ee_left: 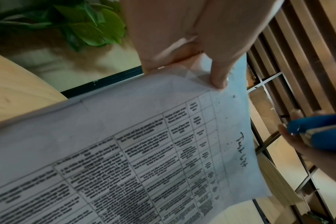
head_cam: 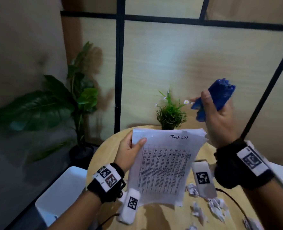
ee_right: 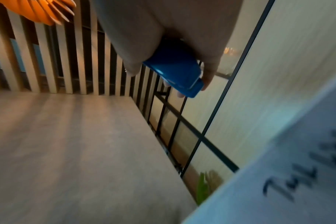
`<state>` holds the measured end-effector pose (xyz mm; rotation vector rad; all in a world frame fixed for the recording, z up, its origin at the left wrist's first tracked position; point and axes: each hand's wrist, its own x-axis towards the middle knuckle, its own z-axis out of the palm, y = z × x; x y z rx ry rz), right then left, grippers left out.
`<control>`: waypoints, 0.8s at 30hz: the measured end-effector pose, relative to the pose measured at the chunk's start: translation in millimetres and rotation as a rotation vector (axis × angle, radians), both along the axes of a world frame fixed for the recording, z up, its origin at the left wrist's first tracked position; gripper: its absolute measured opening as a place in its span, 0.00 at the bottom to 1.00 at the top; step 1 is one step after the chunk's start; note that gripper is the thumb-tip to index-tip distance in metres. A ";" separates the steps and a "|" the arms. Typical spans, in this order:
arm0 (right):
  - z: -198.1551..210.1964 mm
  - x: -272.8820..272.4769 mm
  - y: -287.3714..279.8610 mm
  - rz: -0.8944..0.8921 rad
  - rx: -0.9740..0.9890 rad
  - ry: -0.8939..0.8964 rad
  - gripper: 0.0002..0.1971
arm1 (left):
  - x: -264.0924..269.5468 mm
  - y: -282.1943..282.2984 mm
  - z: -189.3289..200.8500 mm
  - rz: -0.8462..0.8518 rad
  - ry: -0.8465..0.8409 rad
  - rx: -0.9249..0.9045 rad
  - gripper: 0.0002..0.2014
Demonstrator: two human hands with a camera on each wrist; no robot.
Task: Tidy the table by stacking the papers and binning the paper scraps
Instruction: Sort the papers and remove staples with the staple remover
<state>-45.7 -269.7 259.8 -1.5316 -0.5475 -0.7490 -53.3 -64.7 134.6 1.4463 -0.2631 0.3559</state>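
My left hand (head_cam: pixel 134 146) pinches the top left corner of a stack of printed papers (head_cam: pixel 164 165), thumb on the front sheet, and holds it up above the round wooden table (head_cam: pixel 162 216). The top sheet (ee_left: pixel 144 151) carries a table of text and a handwritten heading. My right hand (head_cam: pixel 215 105) is raised to the right of the stack and grips a blue stapler (head_cam: pixel 220 97), seen closer as the blue stapler (ee_right: pixel 175 72) between thumb and fingers. Several crumpled paper scraps (head_cam: pixel 215 206) lie on the table at the lower right.
A small potted grass plant (head_cam: pixel 170 112) stands at the table's far edge behind the papers. A large leafy plant (head_cam: pixel 58 100) stands on the floor at the left. A white bin (head_cam: pixel 61 193) sits beside the table at the lower left. Cables trail over the table.
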 end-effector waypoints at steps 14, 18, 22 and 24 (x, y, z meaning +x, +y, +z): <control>-58.2 -38.3 62.5 -0.042 -0.248 -0.071 0.14 | -20.4 -0.9 1.0 0.033 -0.098 -0.001 0.12; -55.8 -36.9 74.1 -0.065 -0.310 -0.055 0.13 | -24.6 -2.3 7.2 0.013 -0.129 -0.008 0.11; -53.8 -32.4 89.4 -0.110 -0.456 -0.028 0.18 | -27.3 -4.0 8.4 0.003 -0.131 -0.017 0.09; -52.4 -32.8 98.5 -0.108 -0.487 -0.023 0.17 | -26.3 -5.8 9.3 0.006 -0.098 -0.040 0.09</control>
